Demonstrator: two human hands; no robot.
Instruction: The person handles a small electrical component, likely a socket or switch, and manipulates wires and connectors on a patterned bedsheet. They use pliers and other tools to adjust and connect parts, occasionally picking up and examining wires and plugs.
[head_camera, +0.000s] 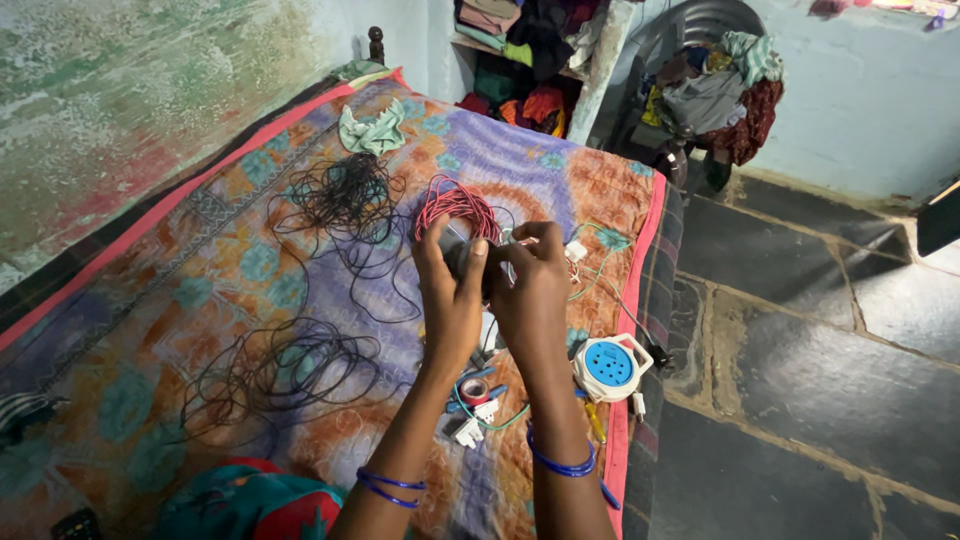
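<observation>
Both hands are meeting over the middle of a bed covered with a patterned bedspread (200, 290). The left hand (452, 300) is gripping a small dark object (462, 258), thumb and fingers pressed together around it; what the object is cannot be told. The right hand (530, 290) is closing on the same object from the other side, fingertips curled and pinching at its top edge. Blue bangles are sitting on both wrists.

Just behind the hands a coil of red wire (455, 203) is lying on the bedspread. Further back a loose tangle of black wire (345, 195) is spreading out, and a second black wire loop (285, 365) is lying to the left of the forearms. A crumpled green cloth (372, 130) is resting near the far end.

Beside the right forearm, near the bed's edge, a round white and blue extension reel (610, 366) is sitting. Between the forearms a small roll of red tape (474, 389) and white plugs (470, 430) are lying close together.
</observation>
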